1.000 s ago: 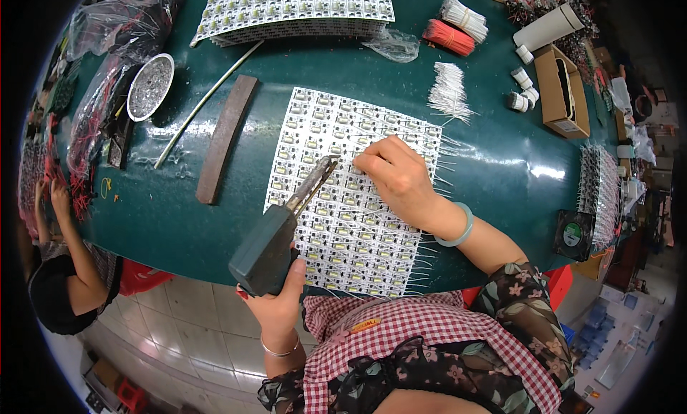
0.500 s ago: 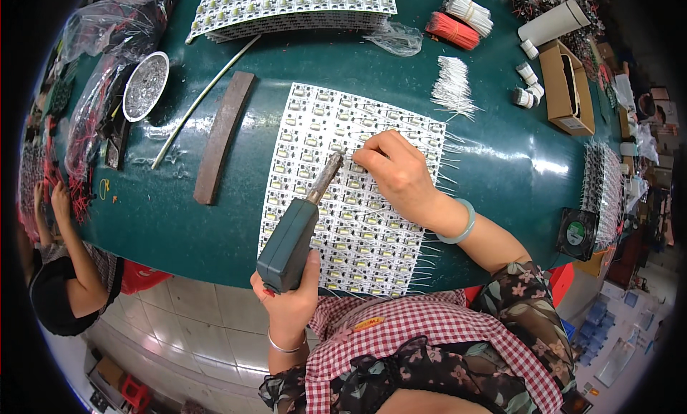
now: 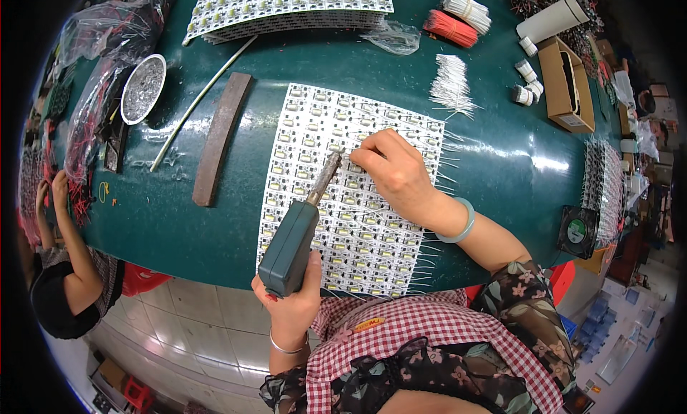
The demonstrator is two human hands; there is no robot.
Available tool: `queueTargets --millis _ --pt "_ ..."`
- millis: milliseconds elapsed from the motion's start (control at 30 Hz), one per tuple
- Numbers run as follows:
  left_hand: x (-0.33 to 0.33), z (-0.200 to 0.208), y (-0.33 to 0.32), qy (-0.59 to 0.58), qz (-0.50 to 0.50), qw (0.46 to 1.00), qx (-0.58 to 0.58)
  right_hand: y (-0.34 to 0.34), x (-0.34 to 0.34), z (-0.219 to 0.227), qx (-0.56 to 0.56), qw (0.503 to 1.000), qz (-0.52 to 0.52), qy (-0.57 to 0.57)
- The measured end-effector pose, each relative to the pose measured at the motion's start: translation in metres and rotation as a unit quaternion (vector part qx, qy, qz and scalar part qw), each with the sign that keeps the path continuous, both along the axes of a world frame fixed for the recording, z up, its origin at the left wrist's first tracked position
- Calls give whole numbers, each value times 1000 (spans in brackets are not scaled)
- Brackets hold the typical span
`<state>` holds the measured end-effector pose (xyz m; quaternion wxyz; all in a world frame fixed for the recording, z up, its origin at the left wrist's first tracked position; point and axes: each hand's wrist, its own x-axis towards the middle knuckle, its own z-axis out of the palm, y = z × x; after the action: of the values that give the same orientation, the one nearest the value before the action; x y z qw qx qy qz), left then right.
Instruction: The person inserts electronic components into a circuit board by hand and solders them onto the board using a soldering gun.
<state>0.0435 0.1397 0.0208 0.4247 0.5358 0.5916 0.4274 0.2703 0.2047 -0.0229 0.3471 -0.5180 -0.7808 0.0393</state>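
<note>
My left hand (image 3: 292, 303) is wrapped round the dark green handle of a soldering gun (image 3: 290, 246). Its metal barrel slants up over a white sheet of small LED circuit boards (image 3: 286, 178), and the tip ends just left of my right fingertips. My right hand (image 3: 393, 167) is closed in a pinch low over the sheet's upper middle; whatever is between the fingers is too small to make out. Thin white wires (image 3: 449, 156) lie across the sheet and stick out past its right edge.
Left of the sheet lies a brown bar (image 3: 223, 138), then a thin pale rod (image 3: 204, 103) and a white bowl (image 3: 144, 89). Stacked LED sheets (image 3: 293, 2) stand beyond. Loose white wires (image 3: 451, 83), red bundled wires (image 3: 451, 27), a cardboard box (image 3: 565, 92) and a small fan (image 3: 578, 231) are right. Another person (image 3: 75, 285) works at far left.
Both my hands and the soldering gun stay in nearly the same place, with the tip by my right fingertips. The other person's hand at far left has risen slightly.
</note>
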Motion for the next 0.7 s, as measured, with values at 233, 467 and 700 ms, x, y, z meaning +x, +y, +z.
queueTargets --millis 233,467,700 --pt "-3 -5 2 32 -33 999 17 -1 -1 0 -5 1000 -4 -9" --pt "-6 -8 2 45 -38 997 43 1 -5 -2 6 1000 -1 -13" --pt "-13 -24 -8 -28 3 1000 -13 0 3 1 16 1000 -20 -17"
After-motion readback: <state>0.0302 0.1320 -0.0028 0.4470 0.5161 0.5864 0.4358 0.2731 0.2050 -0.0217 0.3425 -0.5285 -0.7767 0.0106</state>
